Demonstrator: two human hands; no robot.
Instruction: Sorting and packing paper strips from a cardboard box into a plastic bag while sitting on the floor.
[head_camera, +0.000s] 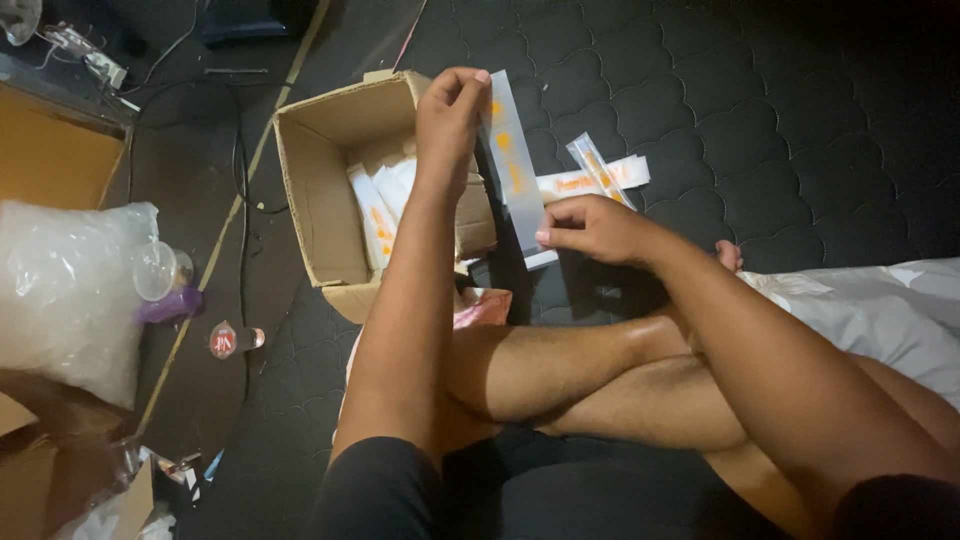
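Note:
My left hand (450, 115) pinches the top end of a long clear plastic sleeve with orange print (512, 160), held upright over a dark quilted mattress (780, 120). My right hand (590, 228) grips the sleeve's lower end. Just left of my left forearm stands an open cardboard box (315, 200) with more of the same sleeves (378, 215) stacked inside. Two or three further sleeves (600, 175) lie on the mattress behind my right hand. My crossed bare legs (600, 385) fill the lower middle.
A large clear plastic bag (65, 290) sits at the left, with a clear cup on a purple base (165, 285) and a small bottle (228, 340) beside it. Cables (240, 170) run across the floor. A white cloth (860, 310) lies at the right.

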